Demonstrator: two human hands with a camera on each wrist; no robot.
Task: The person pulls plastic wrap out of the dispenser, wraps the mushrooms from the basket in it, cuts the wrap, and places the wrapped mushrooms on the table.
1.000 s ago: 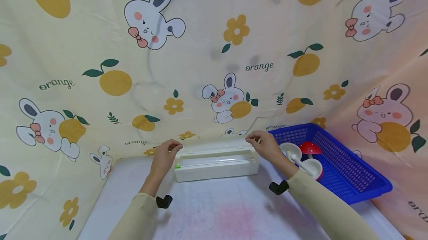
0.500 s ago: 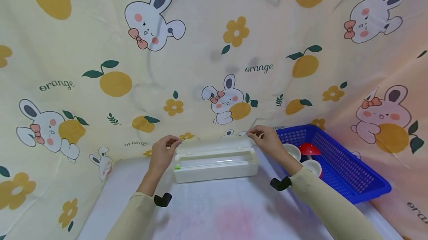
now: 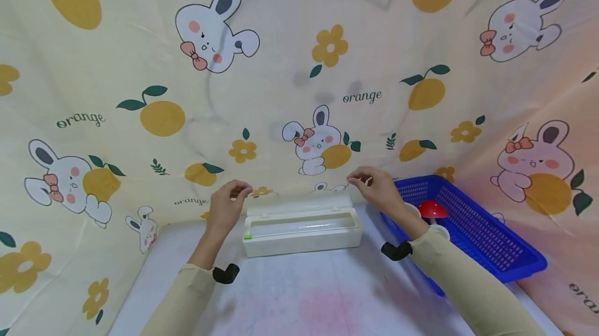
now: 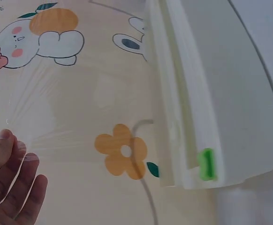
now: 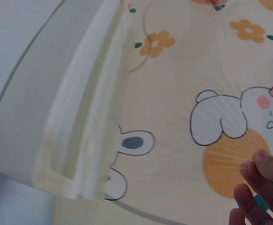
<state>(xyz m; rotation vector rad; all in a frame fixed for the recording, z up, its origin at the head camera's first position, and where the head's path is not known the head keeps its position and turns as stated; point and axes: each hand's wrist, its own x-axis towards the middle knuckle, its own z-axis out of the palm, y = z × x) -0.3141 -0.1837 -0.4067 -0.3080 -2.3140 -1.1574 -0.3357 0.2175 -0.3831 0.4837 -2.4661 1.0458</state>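
Note:
A long white cling film dispenser (image 3: 301,245) stands on the table between my hands, its lid (image 3: 299,203) raised at the back. A green slider (image 4: 207,164) sits at its left end. Clear cling film (image 4: 47,145) stretches up from the box, with creases fanning out from the fingertips. My left hand (image 3: 225,208) pinches one corner of the film between thumb and forefinger, above and left of the box. At the other corner, up to the right, my right hand (image 3: 378,190) pinches the film too. The film's edge between the hands is barely visible in the head view.
A blue plastic basket (image 3: 503,273) stands at the right, holding a red, mushroom-like item (image 3: 432,209) and white round pieces partly hidden by the right forearm. A patterned cloth (image 3: 281,65) hangs behind the white table (image 3: 281,294).
Both hands have risen a little and drawn slightly apart, still pinching the film. The right forearm now covers more of the basket's contents. The dispenser stays in place.

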